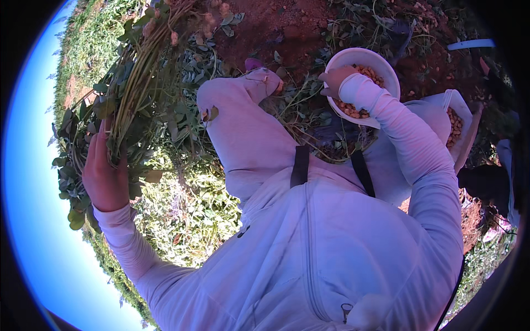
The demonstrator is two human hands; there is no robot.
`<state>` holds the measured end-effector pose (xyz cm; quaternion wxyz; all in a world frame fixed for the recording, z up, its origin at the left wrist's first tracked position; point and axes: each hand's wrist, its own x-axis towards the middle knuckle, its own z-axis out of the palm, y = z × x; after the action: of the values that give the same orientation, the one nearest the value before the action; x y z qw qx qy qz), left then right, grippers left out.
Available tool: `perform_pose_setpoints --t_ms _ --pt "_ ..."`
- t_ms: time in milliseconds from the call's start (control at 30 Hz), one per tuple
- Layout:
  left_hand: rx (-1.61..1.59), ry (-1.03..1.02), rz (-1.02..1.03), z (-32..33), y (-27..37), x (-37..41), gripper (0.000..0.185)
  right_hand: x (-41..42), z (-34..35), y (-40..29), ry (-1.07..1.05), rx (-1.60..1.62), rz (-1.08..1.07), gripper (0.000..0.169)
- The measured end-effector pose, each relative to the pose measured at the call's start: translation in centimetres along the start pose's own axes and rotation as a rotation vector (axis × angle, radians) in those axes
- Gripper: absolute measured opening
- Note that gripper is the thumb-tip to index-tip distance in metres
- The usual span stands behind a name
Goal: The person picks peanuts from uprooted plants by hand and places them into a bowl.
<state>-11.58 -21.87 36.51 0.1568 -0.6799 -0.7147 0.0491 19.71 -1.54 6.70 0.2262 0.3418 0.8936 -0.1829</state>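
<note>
My left hand [105, 173] is wrapped round the stems of an uprooted bunch of peanut plants [138, 89], held up at the left. Leaves hang about the hand, and pale pods [174, 38] cling to the root end near the top. My right hand [339, 80] is over the left rim of a white bucket [391, 74], its fingers pointing left. Whether those fingers grip the rim or hold anything is not plain. Loose peanuts in their shells [352, 111] lie inside the bucket, partly covered by my hand and sleeve.
A second pale container [466, 103] with peanuts [454, 128] stands right of my bent knee. Cut plants [298, 97] litter the reddish soil [285, 25] between and beyond my legs. A light blue strip [471, 44] lies at the upper right.
</note>
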Motion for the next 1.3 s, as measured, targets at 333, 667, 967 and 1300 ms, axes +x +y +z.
perform_pose_setpoints --t_ms 333,667,967,1300 --pt "-0.573 -0.164 -0.039 13.5 10.2 -9.1 0.053 4.8 6.6 -0.4 0.180 0.993 -0.313 0.063" --pt "-0.307 -0.450 0.179 7.0 9.5 1.0 0.040 9.3 5.6 -1.5 -0.029 2.143 -0.248 0.050" --pt "0.050 -0.907 0.562 12.4 11.0 10.4 0.050 6.0 1.4 -1.9 0.212 2.237 -0.144 0.038" --pt "-0.808 -0.095 0.920 22.7 8.8 20.8 0.036 7.0 0.7 -0.4 0.346 2.065 -0.121 0.036"
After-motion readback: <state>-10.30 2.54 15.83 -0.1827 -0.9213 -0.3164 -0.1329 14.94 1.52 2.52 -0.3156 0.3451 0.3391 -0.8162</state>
